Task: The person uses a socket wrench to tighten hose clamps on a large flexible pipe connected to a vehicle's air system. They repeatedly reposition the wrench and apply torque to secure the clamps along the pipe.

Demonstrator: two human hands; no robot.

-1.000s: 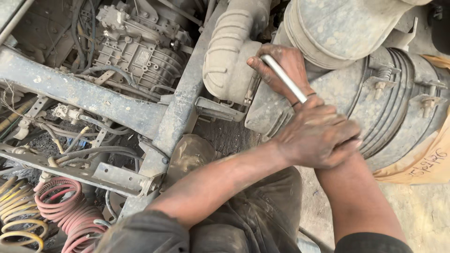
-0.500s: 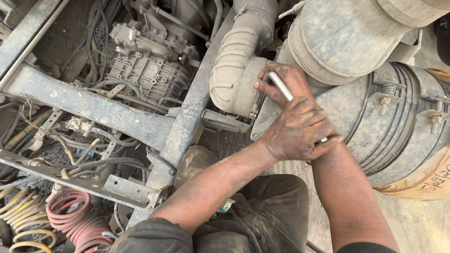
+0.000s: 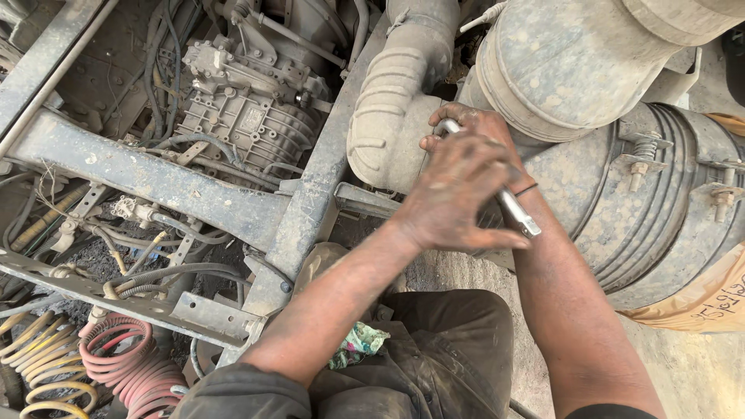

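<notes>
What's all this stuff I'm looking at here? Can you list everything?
Metal wrench: one, silver, held under both hands.
Ribbed intake hose: one, dusty grey, top centre.
Large ribbed canister: one, grey, right.
Engine component: one, grey, upper left.
Frame beam: one, grey, running across the left.
Coiled hoses: several, red and yellow, bottom left.
Rag: one, green patterned, on lap.
Left hand: on the wrench.
Right hand: gripping the wrench head.

Shiny metal wrench (image 3: 512, 208) — dusty matt drum (image 3: 621, 209)
</notes>
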